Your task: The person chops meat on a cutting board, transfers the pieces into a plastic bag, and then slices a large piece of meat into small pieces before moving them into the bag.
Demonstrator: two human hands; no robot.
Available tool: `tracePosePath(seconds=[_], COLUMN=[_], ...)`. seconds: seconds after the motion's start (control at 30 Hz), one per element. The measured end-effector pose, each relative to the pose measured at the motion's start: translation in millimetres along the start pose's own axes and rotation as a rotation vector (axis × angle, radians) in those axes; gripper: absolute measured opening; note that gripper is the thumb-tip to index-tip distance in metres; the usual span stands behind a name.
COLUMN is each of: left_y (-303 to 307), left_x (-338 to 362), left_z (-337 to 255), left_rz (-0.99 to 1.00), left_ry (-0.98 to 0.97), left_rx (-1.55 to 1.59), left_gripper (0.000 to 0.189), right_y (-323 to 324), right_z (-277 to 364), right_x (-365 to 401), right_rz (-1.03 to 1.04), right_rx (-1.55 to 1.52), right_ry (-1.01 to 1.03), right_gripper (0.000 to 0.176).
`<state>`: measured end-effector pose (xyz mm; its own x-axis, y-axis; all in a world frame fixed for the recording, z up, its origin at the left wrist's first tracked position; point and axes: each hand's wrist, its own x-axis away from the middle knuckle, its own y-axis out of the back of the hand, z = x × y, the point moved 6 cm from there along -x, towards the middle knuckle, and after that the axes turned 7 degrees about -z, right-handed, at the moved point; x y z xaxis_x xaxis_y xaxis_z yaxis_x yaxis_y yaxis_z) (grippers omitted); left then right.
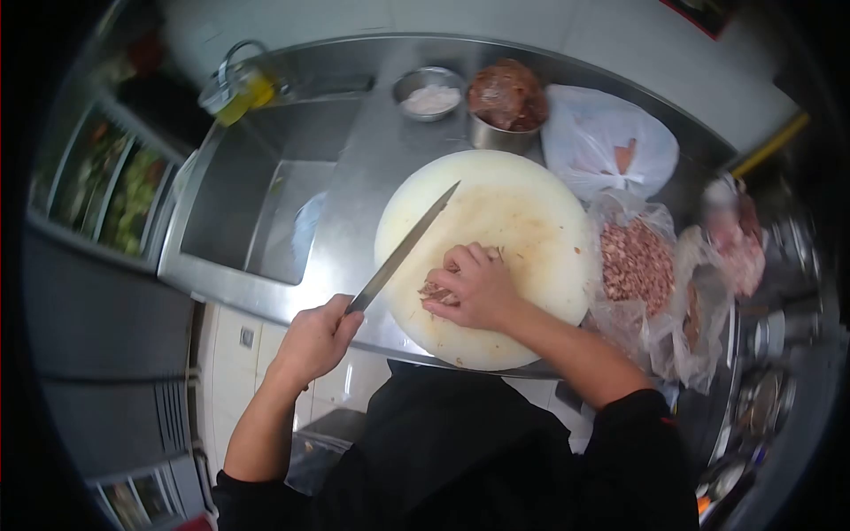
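My left hand (314, 341) gripped the handle of the long steel knife (409, 241) while my right hand (475, 288) — fingers curled close — held down from above the small brownish pile of chopped meat (434, 292), soft and likely slippery, near the round white cutting board's (522, 199) front edge.

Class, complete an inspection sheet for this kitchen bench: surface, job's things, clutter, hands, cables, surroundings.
Surface: steel counter with sink; white cutting board on it.
Job's things: knife, chopped meat on the board.
Clutter: small steel bowl, steel pot of brown meat, clear bag of meat bits, white bag.
Hands: left hand grips the knife; right hand curls over the meat.
Cables: nothing seen.
Surroundings: oil jug by the sink; trays of greens at left.
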<state>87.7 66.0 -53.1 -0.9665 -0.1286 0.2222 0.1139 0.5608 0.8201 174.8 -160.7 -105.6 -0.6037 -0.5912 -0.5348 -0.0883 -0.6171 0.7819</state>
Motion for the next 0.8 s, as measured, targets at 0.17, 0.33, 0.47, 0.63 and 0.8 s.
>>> tracePosePath(seconds=[0.17, 0.33, 0.47, 0.63, 0.8], left_y=[21.8, 35.1, 37.1, 33.1, 28.8], left_x=[-35.6, -63.3, -71.7, -70.9, -70.7], left_z=[11.6, 12.1, 4.0, -3.0, 2.2], left_rz=[0.138, 0.248, 0.342, 0.324, 0.322], left_ry=[-0.068, -0.149, -0.196, -0.339, -0.354], left_rx=[-0.011, -0.085, -0.153, -0.150, -0.194], left_gripper=[0.030, 0.033, 0.032, 0.031, 0.031], right_y=[-7.8, -22.4, -13.7, 21.7, 38.2], right_z=[5.0, 11.4, 33.0, 40.7, 19.6], right_x=[4.6, 3.3, -6.5, -9.4, 12.8], right_rz=[-0.164, -0.190, -0.037, 0.045, 0.032], right_rx=[0.320, 0.461, 0.401, 0.090, 0.164], right_ry=[-0.567, -0.997, -1.201, -1.261, -1.075], right_gripper=[0.030, 0.060, 0.099, 0.112, 0.112])
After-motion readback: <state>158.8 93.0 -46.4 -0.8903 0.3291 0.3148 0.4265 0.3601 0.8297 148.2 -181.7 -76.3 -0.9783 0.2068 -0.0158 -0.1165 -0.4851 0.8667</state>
